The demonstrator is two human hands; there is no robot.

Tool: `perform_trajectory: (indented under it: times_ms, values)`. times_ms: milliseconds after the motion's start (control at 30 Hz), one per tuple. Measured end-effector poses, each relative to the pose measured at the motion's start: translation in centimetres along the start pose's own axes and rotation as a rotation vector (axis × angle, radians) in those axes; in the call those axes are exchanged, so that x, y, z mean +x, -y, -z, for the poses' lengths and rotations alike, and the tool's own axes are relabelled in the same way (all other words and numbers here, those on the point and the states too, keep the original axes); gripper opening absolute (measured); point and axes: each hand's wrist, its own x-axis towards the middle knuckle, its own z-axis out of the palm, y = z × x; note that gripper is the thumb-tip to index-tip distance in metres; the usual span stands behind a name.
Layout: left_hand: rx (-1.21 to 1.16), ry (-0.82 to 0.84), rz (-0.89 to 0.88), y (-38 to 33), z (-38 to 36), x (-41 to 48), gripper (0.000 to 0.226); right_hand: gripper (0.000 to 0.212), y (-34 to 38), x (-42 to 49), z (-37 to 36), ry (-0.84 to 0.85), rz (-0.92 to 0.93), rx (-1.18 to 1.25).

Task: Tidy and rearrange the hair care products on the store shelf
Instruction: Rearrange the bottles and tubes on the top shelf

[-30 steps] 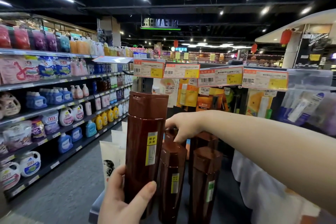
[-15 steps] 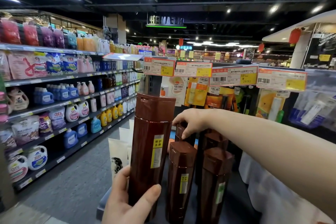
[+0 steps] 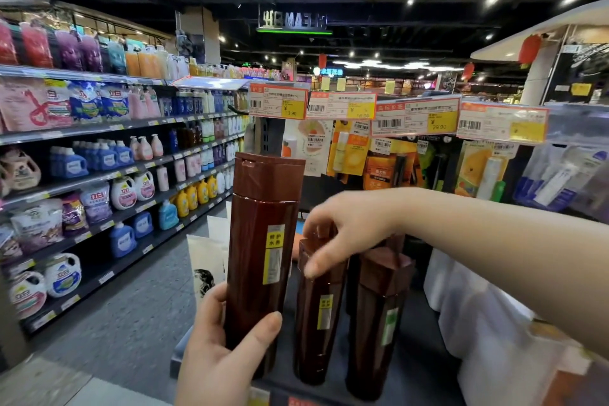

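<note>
Our left hand (image 3: 224, 349) is wrapped round the lower body of the held bottle (image 3: 263, 257), thumb across its front. It stands upright just left of the middle bottle (image 3: 319, 313), close beside it, and we cannot tell whether its base is down on the shelf (image 3: 418, 369) yet. Our right hand (image 3: 346, 234) comes in from the right and curls over the middle bottle's cap, thumb pressed on the front just below the cap. Whether those fingers also touch the rear bottle (image 3: 324, 230) directly behind the middle bottle, we cannot tell. Just right of the middle bottle stands the green-label bottle (image 3: 379, 323), upright with its label facing us. White packs (image 3: 204, 260) sit farther left of the middle bottle, beyond the held one, and price tags (image 3: 278, 105) hang well above it. We judge the job partly done: two brown bottles already stand in a front row with labels forward, while the held one has yet to be set in line. The middle and rear bottles may want squaring too, and the rest of the shelf looks untouched.
</note>
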Motion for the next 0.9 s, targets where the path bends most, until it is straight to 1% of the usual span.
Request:
perform_trajectory:
  times_ms: [33, 67, 100, 167, 267, 333, 433, 500, 567, 667, 833, 900]
  values:
    - [0.003, -0.003, 0.001, 0.1, 0.0, 0.0, 0.042, 0.060, 0.2, -0.2, -0.4, 0.051, -0.019, -0.050]
    - [0.006, -0.002, 0.006, 0.2, 0.0, 0.0, 0.037, 0.061, 0.3, -0.1, -0.9, 0.050, -0.018, -0.095]
    - [0.007, -0.001, 0.012, 0.2, -0.1, 0.0, 0.035, 0.060, 0.3, 0.1, -1.2, 0.015, -0.005, -0.126]
    - [0.003, 0.001, 0.009, 0.5, -0.3, 0.1, 0.037, 0.060, -0.1, 0.7, -1.4, -0.037, 0.012, -0.134]
    - [0.013, 0.000, -0.012, 1.1, -0.4, 0.0, 0.036, 0.064, -0.7, 1.2, -1.3, -0.029, -0.014, -0.116]
    - [0.026, 0.025, -0.017, 1.5, -0.4, 0.0, 0.040, 0.066, -1.0, 1.4, -1.3, -0.035, -0.033, -0.115]
    - [0.056, 0.049, -0.004, 2.2, -0.5, -0.1, 0.060, 0.065, -1.3, 1.7, -1.5, -0.058, -0.055, -0.128]
    - [0.077, 0.070, 0.016, 2.7, -0.6, -0.1, 0.066, 0.067, -1.4, 1.9, -1.6, -0.067, -0.056, -0.110]
    - [0.084, 0.091, 0.028, 3.2, -0.6, 0.0, 0.068, 0.068, -1.4, 2.0, -1.8, -0.070, -0.060, -0.103]
    - [0.094, 0.108, 0.054, 4.1, -0.7, 0.1, 0.069, 0.062, -1.3, 2.0, -1.8, -0.085, -0.064, -0.101]
    - [0.101, 0.135, 0.081, 5.3, -0.8, 0.4, 0.060, 0.057, -1.2, 2.0, -1.5, -0.062, -0.068, -0.126]
    - [0.101, 0.145, 0.088, 5.9, -0.8, 0.6, 0.062, 0.057, -1.1, 1.9, -1.2, -0.075, -0.068, -0.120]
